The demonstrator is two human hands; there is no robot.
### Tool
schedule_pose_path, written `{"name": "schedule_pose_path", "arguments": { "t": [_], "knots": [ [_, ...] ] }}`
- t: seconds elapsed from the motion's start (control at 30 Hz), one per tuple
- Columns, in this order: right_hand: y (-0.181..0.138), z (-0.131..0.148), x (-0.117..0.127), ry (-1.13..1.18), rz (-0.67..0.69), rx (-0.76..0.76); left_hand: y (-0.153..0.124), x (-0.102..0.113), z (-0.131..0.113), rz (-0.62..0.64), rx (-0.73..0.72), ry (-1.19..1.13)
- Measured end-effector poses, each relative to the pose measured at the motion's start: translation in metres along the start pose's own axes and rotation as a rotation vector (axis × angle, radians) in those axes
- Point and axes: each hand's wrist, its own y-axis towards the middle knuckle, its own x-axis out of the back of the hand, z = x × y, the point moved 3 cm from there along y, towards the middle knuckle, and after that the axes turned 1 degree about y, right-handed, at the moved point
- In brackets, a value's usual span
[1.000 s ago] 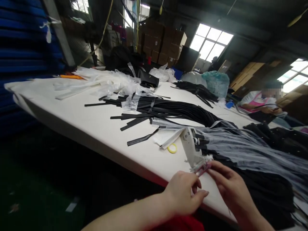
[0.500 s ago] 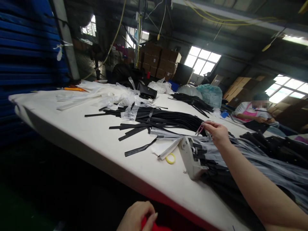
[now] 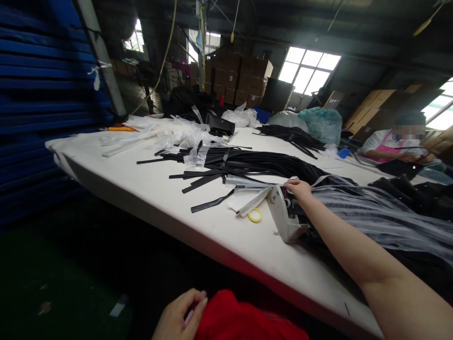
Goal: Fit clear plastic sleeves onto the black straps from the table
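Note:
My right hand reaches over the table to the top of a grey tape dispenser. Its fingers are pinched together beside the ends of some clear plastic strips, with a small pale bit at the fingertips; what they grip is too small to make out. Low in front of me, by the red cloth, my left hand is curled closed, its thumb against the fingers. Whatever may be inside it is hidden. Left of the dispenser lie a yellow tape ring and a white sheet.
A bundle of black strips runs across the white table. Clear plastic scraps and an orange-handled tool lie at the far left. Black material is on the right. A co-worker sits beyond.
My right hand has moved left and down to the dispenser; the pink-handled small tool it held is no longer visible. My left hand has shifted left, and the view has turned slightly.

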Motion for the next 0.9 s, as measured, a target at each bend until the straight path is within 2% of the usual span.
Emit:
{"name": "schedule_pose_path", "arguments": {
  "t": [0.1, 0.27, 0.37, 0.47, 0.57, 0.7, 0.83, 0.9],
  "knots": [
    [-0.003, 0.000, 0.005, -0.104, 0.015, -0.023, -0.001, 0.001, -0.004, 0.001, -0.002, 0.019],
    [-0.019, 0.018, 0.035, -0.226, -0.033, 0.080, -0.002, 0.002, -0.007, 0.008, -0.031, 0.048],
    [-0.049, 0.031, 0.051, -0.294, -0.091, 0.259, -0.003, 0.002, -0.006, 0.004, -0.022, 0.059],
    [-0.096, 0.047, 0.051, -0.365, -0.080, 0.547, -0.002, 0.004, -0.003, 0.014, -0.013, 0.063],
    [-0.154, 0.064, 0.031, -0.355, 0.086, 0.770, -0.001, 0.005, 0.000, 0.018, -0.021, 0.071],
    [-0.230, 0.084, -0.010, -0.296, 0.401, 0.949, 0.001, 0.004, 0.000, 0.024, -0.033, 0.078],
    [-0.290, 0.098, -0.043, -0.226, 0.748, 0.933, -0.001, 0.004, 0.000, 0.018, -0.027, 0.088],
    [-0.308, 0.098, -0.052, -0.206, 0.865, 0.886, -0.003, 0.005, 0.001, 0.013, -0.009, 0.092]
  ]
}}
